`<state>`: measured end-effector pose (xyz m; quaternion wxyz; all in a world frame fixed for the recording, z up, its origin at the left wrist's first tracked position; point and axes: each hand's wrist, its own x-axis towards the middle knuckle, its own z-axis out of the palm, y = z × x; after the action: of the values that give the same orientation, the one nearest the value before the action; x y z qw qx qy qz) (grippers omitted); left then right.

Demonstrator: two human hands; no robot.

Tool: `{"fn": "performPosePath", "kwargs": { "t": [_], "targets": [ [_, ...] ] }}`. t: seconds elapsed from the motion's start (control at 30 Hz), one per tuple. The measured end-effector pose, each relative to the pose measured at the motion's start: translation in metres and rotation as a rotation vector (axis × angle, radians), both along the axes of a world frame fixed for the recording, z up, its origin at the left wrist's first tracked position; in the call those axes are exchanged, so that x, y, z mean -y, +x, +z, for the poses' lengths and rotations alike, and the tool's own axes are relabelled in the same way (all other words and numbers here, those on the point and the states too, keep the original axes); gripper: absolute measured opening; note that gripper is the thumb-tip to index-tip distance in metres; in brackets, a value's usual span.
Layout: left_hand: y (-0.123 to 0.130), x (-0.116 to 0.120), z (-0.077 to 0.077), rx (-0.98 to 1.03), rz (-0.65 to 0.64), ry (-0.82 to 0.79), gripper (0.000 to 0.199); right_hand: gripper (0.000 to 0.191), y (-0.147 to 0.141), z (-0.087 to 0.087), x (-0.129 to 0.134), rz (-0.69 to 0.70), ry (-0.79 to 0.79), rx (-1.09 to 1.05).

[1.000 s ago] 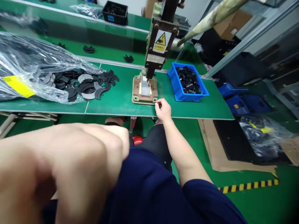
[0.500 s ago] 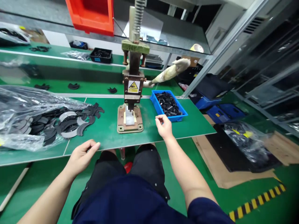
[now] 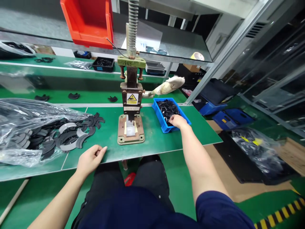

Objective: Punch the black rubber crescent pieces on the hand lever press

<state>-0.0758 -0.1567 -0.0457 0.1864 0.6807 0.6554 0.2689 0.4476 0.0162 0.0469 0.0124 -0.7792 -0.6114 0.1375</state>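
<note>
My right hand (image 3: 177, 121) reaches over the near rim of a blue bin (image 3: 164, 127). Its fingers are closed at the tips among small black parts (image 3: 168, 107); what they pinch is too small to make out. On the table's front edge rests my left hand (image 3: 91, 158), loosely curled with nothing visible in it. Between the hands stands a hand press (image 3: 132, 98) with a warning label, a coil spring on top and a wrapped lever (image 3: 168, 86) pointing right. A pale block (image 3: 130, 129) sits on its base under the ram.
Dark curved pieces (image 3: 69, 136) spill from a clear plastic bag (image 3: 35, 109) on the left. A red bin (image 3: 90, 25) sits on the shelf above. Behind lie a black tray (image 3: 103, 65) and several loose dark pieces. A metal post (image 3: 214, 66) rises at the right.
My right hand has moved right and forward, from the table beside the blue bin to the parts inside it. My left hand stays at the table edge. The camera view has shifted slightly.
</note>
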Motion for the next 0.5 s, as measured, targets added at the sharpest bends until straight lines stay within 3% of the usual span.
{"fn": "performPosePath", "kwargs": {
  "t": [0.33, 0.5],
  "targets": [
    [0.0039, -0.0035, 0.0025, -0.050, 0.006, -0.011, 0.046, 0.044, 0.0074, -0.0066, -0.0102, 0.068, -0.097, 0.015],
    [0.0040, -0.0029, 0.0048, -0.025, 0.008, -0.006, 0.045, 0.038, 0.0020, -0.0005, -0.0065, -0.005, 0.071, -0.057]
  ]
}}
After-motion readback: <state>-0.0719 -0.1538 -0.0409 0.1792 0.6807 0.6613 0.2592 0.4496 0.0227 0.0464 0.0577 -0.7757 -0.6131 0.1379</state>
